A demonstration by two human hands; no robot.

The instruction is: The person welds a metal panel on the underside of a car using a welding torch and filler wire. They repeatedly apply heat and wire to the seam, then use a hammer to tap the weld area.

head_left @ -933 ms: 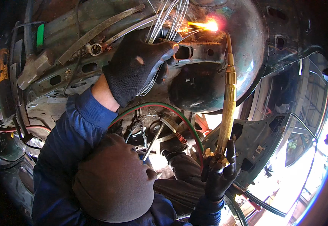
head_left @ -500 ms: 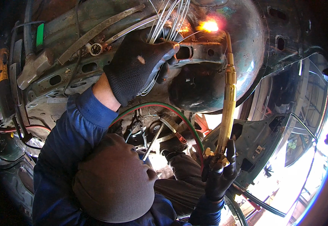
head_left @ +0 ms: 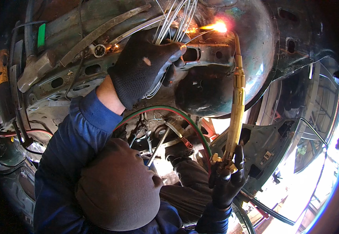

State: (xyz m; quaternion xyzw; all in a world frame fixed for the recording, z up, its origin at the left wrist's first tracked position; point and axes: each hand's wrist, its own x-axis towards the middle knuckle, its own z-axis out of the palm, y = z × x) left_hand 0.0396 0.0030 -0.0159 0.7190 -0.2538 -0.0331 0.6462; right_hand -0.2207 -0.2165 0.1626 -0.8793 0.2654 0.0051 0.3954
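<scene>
Head view: left hand (head_left: 144, 66) in black glove, fingers clamped round bundle of thin metal lines (head_left: 173, 23) under vehicle underbody (head_left: 251, 50). Lines look light, springy; grip bundle low, away from flame (head_left: 216, 26). Right hand (head_left: 226, 183) wrapped round brass torch (head_left: 236, 105) at its base; torch rigid, hot at tip.
</scene>
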